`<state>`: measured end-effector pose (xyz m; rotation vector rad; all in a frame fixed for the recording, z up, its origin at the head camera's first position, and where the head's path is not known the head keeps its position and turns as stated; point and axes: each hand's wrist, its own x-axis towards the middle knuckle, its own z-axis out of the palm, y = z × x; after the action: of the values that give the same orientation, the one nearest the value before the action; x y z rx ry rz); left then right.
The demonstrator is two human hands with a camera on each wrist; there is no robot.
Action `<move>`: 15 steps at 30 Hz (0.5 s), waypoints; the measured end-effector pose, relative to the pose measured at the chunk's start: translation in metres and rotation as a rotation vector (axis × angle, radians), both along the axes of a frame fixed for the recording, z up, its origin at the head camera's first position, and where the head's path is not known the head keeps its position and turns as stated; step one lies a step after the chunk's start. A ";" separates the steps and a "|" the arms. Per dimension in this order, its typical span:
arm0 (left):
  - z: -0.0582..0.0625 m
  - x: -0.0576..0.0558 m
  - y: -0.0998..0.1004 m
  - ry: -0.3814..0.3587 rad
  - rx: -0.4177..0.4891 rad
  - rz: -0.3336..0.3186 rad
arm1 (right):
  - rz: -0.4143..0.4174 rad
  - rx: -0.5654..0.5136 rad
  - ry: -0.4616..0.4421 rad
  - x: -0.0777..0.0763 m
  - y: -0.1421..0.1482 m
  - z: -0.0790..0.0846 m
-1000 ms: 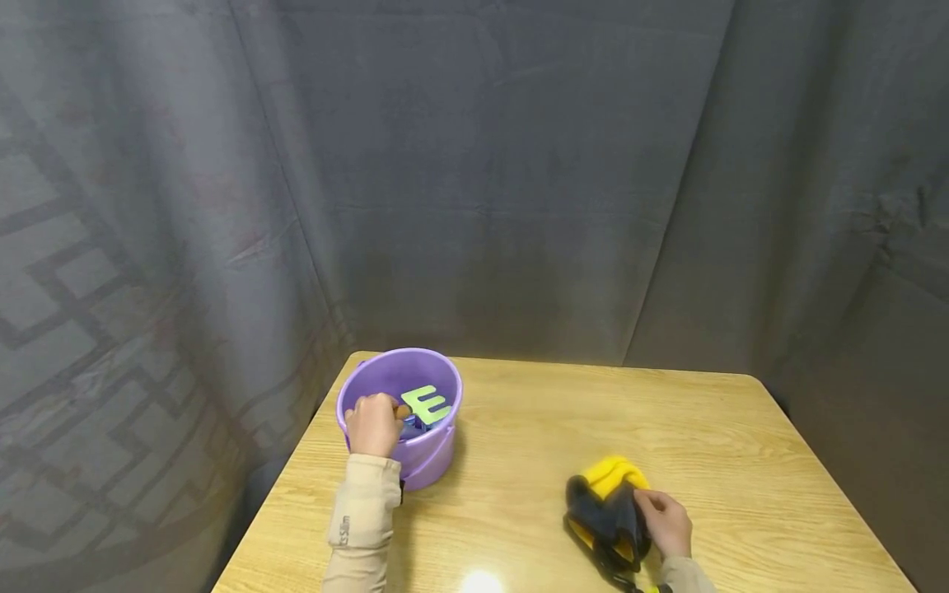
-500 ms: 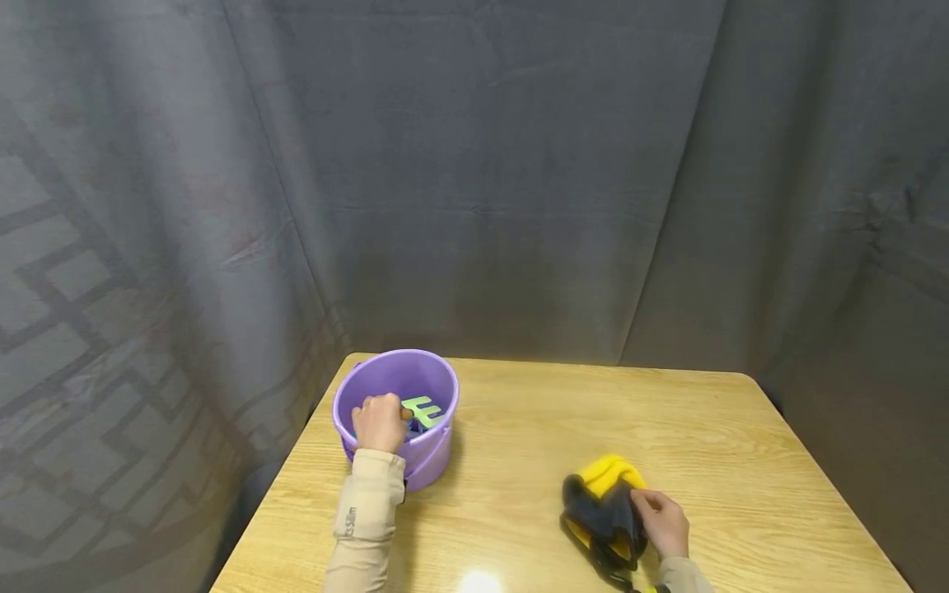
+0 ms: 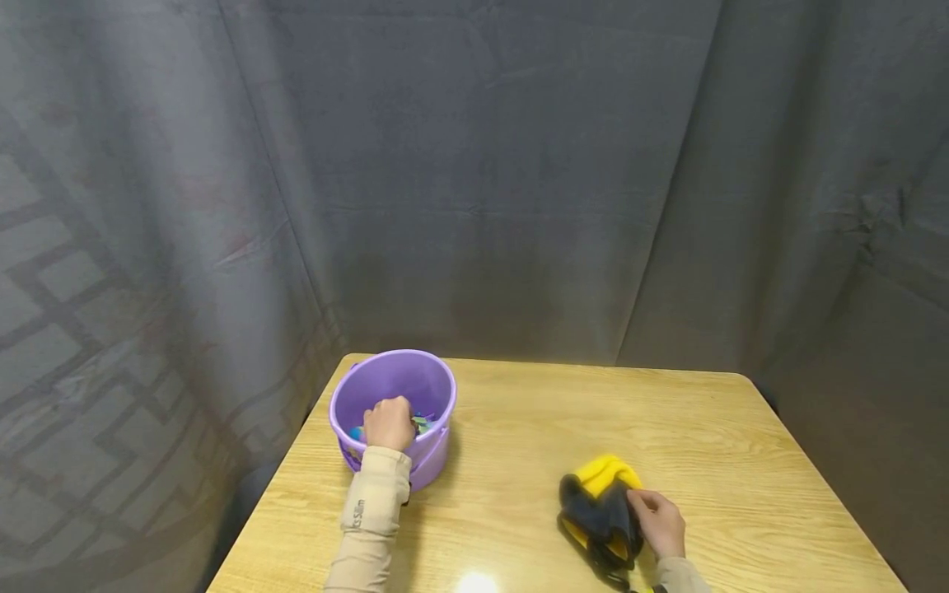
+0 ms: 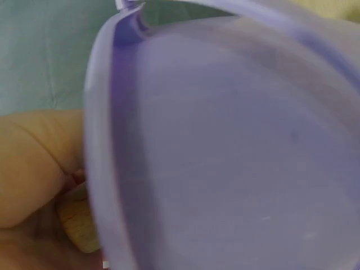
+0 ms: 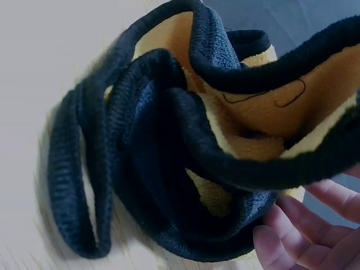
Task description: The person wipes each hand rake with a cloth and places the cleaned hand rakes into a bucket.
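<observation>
My left hand (image 3: 389, 424) is inside the purple bucket (image 3: 437, 387), at the near left of its opening. It grips the wooden handle (image 4: 79, 219) of a toy rake, seen in the left wrist view behind the bucket's wall. The rake's light green tined head (image 3: 423, 425) shows low in the bucket in the head view, partly hidden by the hand. My right hand (image 3: 660, 525) pinches the edge of a crumpled yellow and dark grey cloth (image 3: 604, 502) on the table. The right wrist view shows the cloth's black hem and a hanging loop (image 5: 73, 169).
A light wood table (image 3: 519, 436) bears everything. The bucket stands near its far left corner, its handle (image 4: 270, 17) hanging down at the side. Something blue (image 3: 357, 432) lies inside the bucket. Grey curtains (image 3: 482, 181) hang behind and at both sides.
My left hand has moved down and slightly right into the bucket, and the green rake head has sunk lower with it. The right hand and the cloth stay in place.
</observation>
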<state>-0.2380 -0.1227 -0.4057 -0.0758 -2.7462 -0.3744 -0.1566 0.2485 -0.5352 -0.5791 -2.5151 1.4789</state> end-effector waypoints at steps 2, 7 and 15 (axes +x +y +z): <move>-0.003 -0.001 0.000 -0.006 0.007 -0.004 | 0.003 0.002 0.005 0.000 0.000 0.000; -0.007 -0.003 -0.002 -0.015 0.019 -0.008 | 0.013 -0.004 0.008 0.000 -0.001 0.000; -0.007 -0.005 -0.003 -0.066 0.039 -0.021 | 0.014 0.008 0.007 0.000 -0.002 0.002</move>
<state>-0.2431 -0.1256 -0.4127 -0.0831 -2.8039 -0.4442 -0.1561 0.2469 -0.5328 -0.5554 -2.5237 1.4717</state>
